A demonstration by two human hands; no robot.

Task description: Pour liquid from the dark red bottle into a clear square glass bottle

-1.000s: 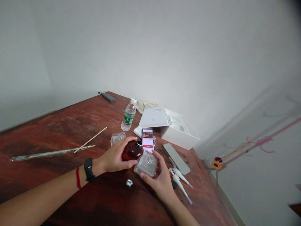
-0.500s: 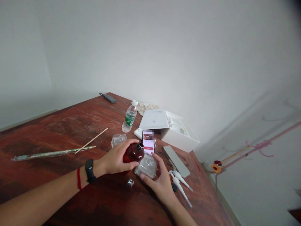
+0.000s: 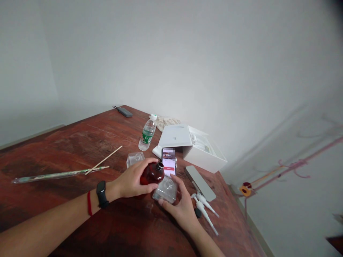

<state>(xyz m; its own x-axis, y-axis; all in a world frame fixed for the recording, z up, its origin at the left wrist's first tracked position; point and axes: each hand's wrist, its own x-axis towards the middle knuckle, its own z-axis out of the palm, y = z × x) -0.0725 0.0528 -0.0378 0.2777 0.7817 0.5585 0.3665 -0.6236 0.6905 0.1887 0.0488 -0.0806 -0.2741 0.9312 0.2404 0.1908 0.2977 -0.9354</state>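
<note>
My left hand [image 3: 135,178] is closed round a dark red-brown bottle [image 3: 155,175] with an open neck, tilted slightly to the right. In my right hand [image 3: 183,203], thumb and fingers grip the sides of a clear square bottle [image 3: 164,190] with a round opening on top. The two bottles are side by side and close; I cannot tell whether they touch. Another clear square bottle [image 3: 135,157] stands behind my left hand, partly hidden. To the right of my right hand lie two white pump heads [image 3: 203,208] with tubes, and a black cap [image 3: 197,213].
A phone [image 3: 168,160] with a lit screen leans against a white box [image 3: 175,136]. Nearby are a water bottle [image 3: 147,134], a silver keyboard-like slab [image 3: 200,184], wrapped chopsticks [image 3: 53,176], a loose chopstick [image 3: 104,159] and a grey device [image 3: 124,112] at the far edge.
My right hand and the clear square bottle have shifted very slightly left. A bright, shiny spot on the table before the bottles has faded to a faint mark. My left hand keeps its hold.
</note>
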